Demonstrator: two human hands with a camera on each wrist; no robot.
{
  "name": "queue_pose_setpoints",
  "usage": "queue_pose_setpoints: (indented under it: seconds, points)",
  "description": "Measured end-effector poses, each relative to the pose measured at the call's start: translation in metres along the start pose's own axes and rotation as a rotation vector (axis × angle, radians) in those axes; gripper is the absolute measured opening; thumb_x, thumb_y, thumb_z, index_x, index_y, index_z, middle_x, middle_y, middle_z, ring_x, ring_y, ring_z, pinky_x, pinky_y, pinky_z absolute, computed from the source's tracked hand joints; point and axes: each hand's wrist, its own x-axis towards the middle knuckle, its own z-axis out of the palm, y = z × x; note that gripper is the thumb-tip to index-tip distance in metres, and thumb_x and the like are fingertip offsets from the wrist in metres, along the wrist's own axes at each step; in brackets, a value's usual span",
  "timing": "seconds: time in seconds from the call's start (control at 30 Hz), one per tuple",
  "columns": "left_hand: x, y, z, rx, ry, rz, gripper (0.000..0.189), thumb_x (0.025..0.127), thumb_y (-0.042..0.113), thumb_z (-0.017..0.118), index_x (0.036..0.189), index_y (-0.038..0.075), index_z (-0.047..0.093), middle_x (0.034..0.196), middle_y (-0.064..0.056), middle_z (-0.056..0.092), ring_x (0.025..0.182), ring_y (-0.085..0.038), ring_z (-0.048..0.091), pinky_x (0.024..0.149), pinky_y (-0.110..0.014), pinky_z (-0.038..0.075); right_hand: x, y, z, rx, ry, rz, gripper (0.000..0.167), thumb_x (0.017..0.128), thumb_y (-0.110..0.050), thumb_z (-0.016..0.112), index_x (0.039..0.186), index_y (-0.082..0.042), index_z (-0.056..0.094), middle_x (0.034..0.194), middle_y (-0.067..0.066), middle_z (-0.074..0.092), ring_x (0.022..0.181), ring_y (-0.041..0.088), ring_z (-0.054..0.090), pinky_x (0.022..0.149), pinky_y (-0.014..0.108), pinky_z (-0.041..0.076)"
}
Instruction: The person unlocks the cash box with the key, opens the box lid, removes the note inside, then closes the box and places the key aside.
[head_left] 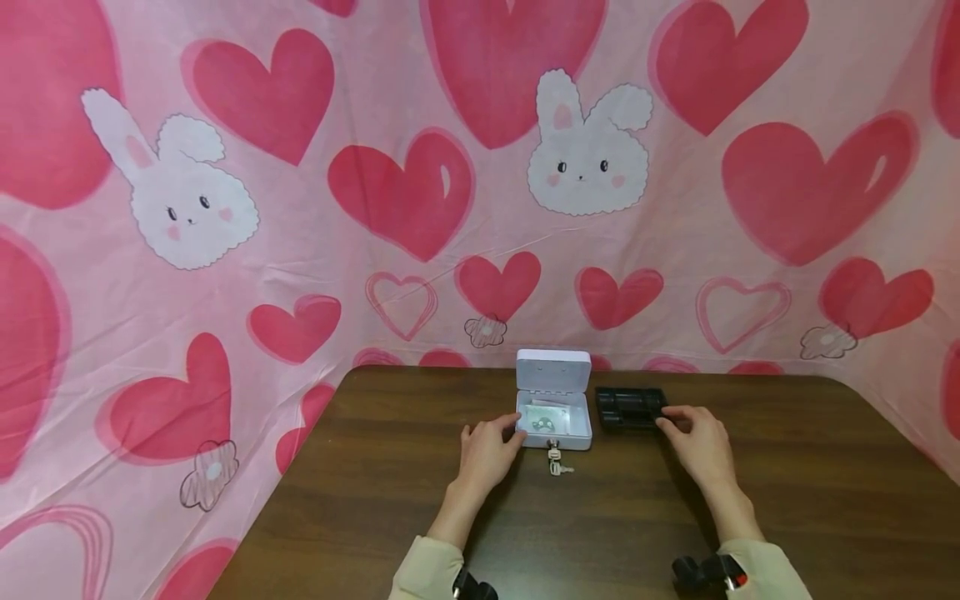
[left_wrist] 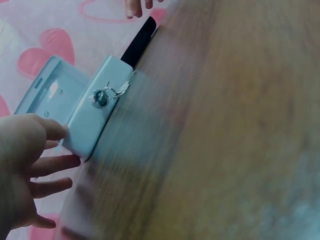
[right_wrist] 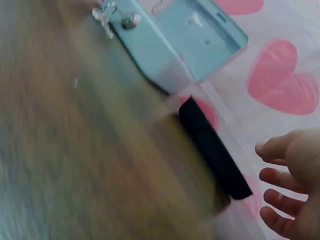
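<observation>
A small white cash box (head_left: 573, 442) stands on the table with its lid (head_left: 553, 371) raised. Inside lies paper with green print (head_left: 546, 419). Keys on a ring (head_left: 557, 468) hang from the lock at its front. My left hand (head_left: 483, 454) is at the box's left side; in the left wrist view its thumb and forefinger lie against the near end, fingers spread. Right of the box sits a black compartment tray (head_left: 632, 408). At that tray's right end is my right hand (head_left: 701, 442); the right wrist view shows its loosely bent fingers (right_wrist: 280, 177) apart from the tray, holding nothing.
The brown wooden table (head_left: 600, 517) extends toward me and to both sides. Behind its back edge hangs a pink cloth (head_left: 420, 100) with hearts and rabbit faces. A black wrist device (head_left: 705, 573) sits at my right sleeve, another (head_left: 474, 586) at my left.
</observation>
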Motion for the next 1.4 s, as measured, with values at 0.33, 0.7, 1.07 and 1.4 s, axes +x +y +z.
queue_pose_setpoints:
  seconds: [0.33,0.7,1.07,1.4]
  points:
    - [0.003,0.003,-0.003,0.001,-0.023,-0.023,0.036,0.096,0.031,0.065,0.127,0.015,0.070,0.123,-0.006,0.072,0.119,-0.032,0.065,0.109,-0.076,0.020,0.001,-0.023,0.004,0.058,-0.026,-0.004,0.032,0.095,-0.024,0.067,0.117,-0.002,0.070,0.114,0.021,0.067,0.093,0.030,0.062,0.076,0.033,0.049]
    - [0.001,0.002,0.001,0.011,0.012,-0.013,0.033,0.094,0.027,0.068,0.124,0.015,0.071,0.112,-0.003,0.076,0.111,-0.026,0.069,0.109,-0.074,0.023,-0.002,-0.050,0.012,0.086,-0.049,-0.050,0.028,0.092,-0.022,0.070,0.114,-0.005,0.072,0.103,0.013,0.073,0.086,0.019,0.062,0.072,0.024,0.048]
    - [0.003,0.007,0.002,0.027,0.041,-0.003,0.030,0.094,0.026,0.068,0.121,0.013,0.073,0.106,-0.002,0.077,0.106,-0.026,0.070,0.107,-0.073,0.026,0.004,-0.072,0.030,0.086,-0.132,-0.075,0.025,0.093,-0.020,0.069,0.114,-0.007,0.071,0.108,0.013,0.073,0.091,0.023,0.063,0.080,0.033,0.051]
    - [0.000,0.005,0.001,0.027,0.039,-0.028,0.030,0.094,0.025,0.067,0.121,0.013,0.073,0.110,-0.004,0.076,0.108,-0.029,0.069,0.107,-0.073,0.026,0.009,-0.077,0.051,0.094,-0.194,-0.093,0.022,0.092,-0.015,0.069,0.111,-0.004,0.072,0.106,0.014,0.073,0.090,0.025,0.065,0.083,0.040,0.052]
